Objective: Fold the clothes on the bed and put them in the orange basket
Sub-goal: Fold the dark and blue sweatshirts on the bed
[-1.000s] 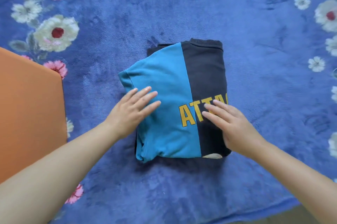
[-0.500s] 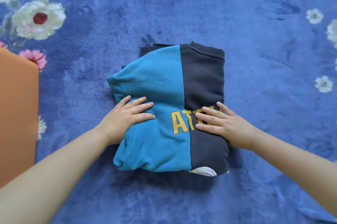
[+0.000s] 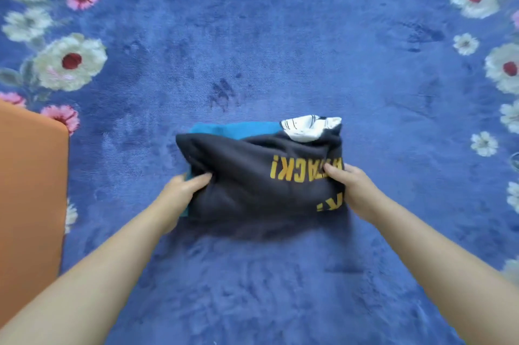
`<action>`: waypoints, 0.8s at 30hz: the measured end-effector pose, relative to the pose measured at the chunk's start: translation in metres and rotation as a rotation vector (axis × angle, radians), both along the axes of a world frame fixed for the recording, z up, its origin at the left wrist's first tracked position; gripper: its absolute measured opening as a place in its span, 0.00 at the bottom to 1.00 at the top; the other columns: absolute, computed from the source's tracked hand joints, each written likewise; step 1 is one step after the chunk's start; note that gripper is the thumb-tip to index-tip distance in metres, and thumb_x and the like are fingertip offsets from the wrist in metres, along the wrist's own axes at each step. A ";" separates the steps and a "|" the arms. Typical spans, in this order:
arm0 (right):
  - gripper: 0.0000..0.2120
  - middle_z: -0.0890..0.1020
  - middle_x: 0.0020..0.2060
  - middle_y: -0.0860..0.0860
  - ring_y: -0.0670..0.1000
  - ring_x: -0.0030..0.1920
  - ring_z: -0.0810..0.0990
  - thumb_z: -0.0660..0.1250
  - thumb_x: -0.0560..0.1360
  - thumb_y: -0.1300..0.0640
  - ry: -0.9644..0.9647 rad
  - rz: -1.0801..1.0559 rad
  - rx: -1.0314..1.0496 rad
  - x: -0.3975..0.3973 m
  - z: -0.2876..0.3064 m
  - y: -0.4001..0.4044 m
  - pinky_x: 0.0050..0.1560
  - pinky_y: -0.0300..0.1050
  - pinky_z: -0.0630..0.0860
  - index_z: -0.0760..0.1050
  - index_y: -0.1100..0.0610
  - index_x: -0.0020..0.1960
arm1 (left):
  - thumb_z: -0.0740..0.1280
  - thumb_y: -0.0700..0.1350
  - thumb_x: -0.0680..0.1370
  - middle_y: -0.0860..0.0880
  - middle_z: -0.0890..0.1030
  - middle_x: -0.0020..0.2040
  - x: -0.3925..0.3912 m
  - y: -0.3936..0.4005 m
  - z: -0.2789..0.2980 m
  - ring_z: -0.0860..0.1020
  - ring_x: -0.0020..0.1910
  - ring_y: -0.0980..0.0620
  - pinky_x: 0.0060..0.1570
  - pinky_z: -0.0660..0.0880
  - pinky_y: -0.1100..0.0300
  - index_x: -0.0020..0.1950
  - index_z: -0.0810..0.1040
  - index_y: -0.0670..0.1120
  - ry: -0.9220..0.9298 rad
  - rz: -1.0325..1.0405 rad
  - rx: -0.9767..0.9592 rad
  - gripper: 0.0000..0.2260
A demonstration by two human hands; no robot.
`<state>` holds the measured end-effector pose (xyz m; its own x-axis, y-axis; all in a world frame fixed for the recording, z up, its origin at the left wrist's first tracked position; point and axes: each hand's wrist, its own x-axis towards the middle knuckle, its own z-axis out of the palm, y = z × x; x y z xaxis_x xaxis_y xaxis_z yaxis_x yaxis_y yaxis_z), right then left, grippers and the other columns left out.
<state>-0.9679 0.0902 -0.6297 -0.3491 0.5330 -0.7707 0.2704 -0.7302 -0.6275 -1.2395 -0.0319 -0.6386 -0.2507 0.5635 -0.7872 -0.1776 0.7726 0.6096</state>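
A folded sweatshirt [image 3: 252, 173], dark navy and teal with yellow lettering and a white printed patch at its far right corner, lies in the middle of the blue bed cover. My left hand [image 3: 179, 190] grips its near left edge, thumb on top. My right hand [image 3: 348, 187] grips its near right edge by the lettering. The bundle is folded over, navy side up, with teal showing along the far edge. The orange basket [image 3: 31, 193] stands at the left edge of the view, only one corner of it showing.
The bed is covered by a blue plush blanket [image 3: 280, 50] with white and pink flowers along its left and right sides. Nothing else lies on the blue middle around the sweatshirt.
Both hands went from pressing flat on the sweatshirt to gripping its sides. The bundle has been folded over away from me, so the navy side with upside-down lettering faces up.
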 end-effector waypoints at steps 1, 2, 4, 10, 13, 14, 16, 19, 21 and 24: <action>0.08 0.85 0.37 0.49 0.49 0.39 0.83 0.68 0.72 0.55 -0.026 -0.091 0.037 -0.006 -0.004 0.002 0.38 0.38 0.79 0.77 0.59 0.47 | 0.70 0.56 0.61 0.45 0.82 0.45 -0.001 0.005 -0.008 0.80 0.48 0.46 0.46 0.73 0.54 0.43 0.78 0.48 0.060 0.081 -0.019 0.16; 0.05 0.84 0.38 0.50 0.49 0.39 0.82 0.65 0.75 0.57 -0.058 -0.147 0.046 -0.013 -0.004 0.003 0.38 0.38 0.79 0.77 0.59 0.48 | 0.69 0.56 0.63 0.43 0.81 0.47 -0.001 0.010 -0.007 0.79 0.51 0.44 0.46 0.72 0.54 0.43 0.78 0.48 0.112 0.124 -0.025 0.15; 0.06 0.82 0.45 0.53 0.49 0.42 0.81 0.64 0.76 0.57 -0.111 -0.188 0.049 -0.020 -0.002 0.003 0.40 0.39 0.78 0.75 0.59 0.51 | 0.69 0.54 0.72 0.41 0.79 0.54 0.004 0.011 -0.007 0.76 0.54 0.43 0.48 0.70 0.53 0.49 0.77 0.43 0.295 0.093 -0.041 0.15; 0.32 0.62 0.70 0.53 0.54 0.70 0.61 0.58 0.67 0.62 -0.449 0.263 0.908 -0.027 0.023 0.012 0.67 0.42 0.56 0.61 0.55 0.72 | 0.59 0.49 0.69 0.47 0.73 0.58 0.021 0.007 0.025 0.70 0.59 0.50 0.60 0.67 0.54 0.54 0.69 0.52 0.461 0.075 0.267 0.14; 0.32 0.68 0.68 0.52 0.53 0.71 0.57 0.51 0.62 0.56 -0.330 0.678 1.146 -0.033 0.039 0.032 0.68 0.52 0.53 0.72 0.58 0.65 | 0.64 0.61 0.67 0.50 0.75 0.60 0.021 0.010 0.030 0.72 0.60 0.54 0.61 0.68 0.57 0.50 0.69 0.61 0.325 0.103 0.306 0.14; 0.30 0.73 0.63 0.53 0.51 0.69 0.60 0.50 0.63 0.52 -0.296 0.757 1.071 -0.034 0.044 0.040 0.68 0.49 0.55 0.75 0.60 0.60 | 0.67 0.61 0.68 0.49 0.76 0.59 0.020 0.011 0.030 0.74 0.60 0.53 0.60 0.69 0.57 0.50 0.71 0.59 0.321 0.127 0.287 0.13; 0.25 0.78 0.46 0.53 0.51 0.56 0.71 0.52 0.66 0.44 -0.281 0.863 0.994 -0.038 0.050 0.055 0.55 0.40 0.63 0.76 0.61 0.48 | 0.67 0.56 0.74 0.47 0.76 0.58 0.019 0.017 0.029 0.75 0.58 0.50 0.59 0.71 0.55 0.50 0.73 0.51 0.394 0.209 0.231 0.11; 0.19 0.69 0.30 0.49 0.51 0.37 0.67 0.58 0.75 0.45 -0.343 0.830 1.054 -0.043 0.048 0.069 0.38 0.43 0.60 0.69 0.61 0.36 | 0.62 0.51 0.78 0.49 0.74 0.56 0.018 0.023 0.031 0.72 0.55 0.53 0.56 0.68 0.60 0.53 0.71 0.49 0.547 0.257 0.195 0.08; 0.15 0.66 0.29 0.49 0.49 0.33 0.65 0.60 0.79 0.54 -0.373 0.661 0.969 -0.047 0.041 0.072 0.34 0.40 0.60 0.66 0.61 0.36 | 0.59 0.50 0.80 0.50 0.74 0.54 0.017 0.025 0.029 0.72 0.55 0.52 0.54 0.65 0.63 0.58 0.73 0.45 0.587 0.267 0.195 0.12; 0.15 0.68 0.30 0.48 0.49 0.35 0.67 0.60 0.79 0.54 -0.446 0.441 0.837 -0.058 0.020 0.071 0.35 0.39 0.62 0.64 0.56 0.35 | 0.56 0.52 0.81 0.49 0.74 0.52 0.009 0.034 0.022 0.72 0.55 0.48 0.51 0.63 0.62 0.63 0.72 0.41 0.616 0.219 0.116 0.18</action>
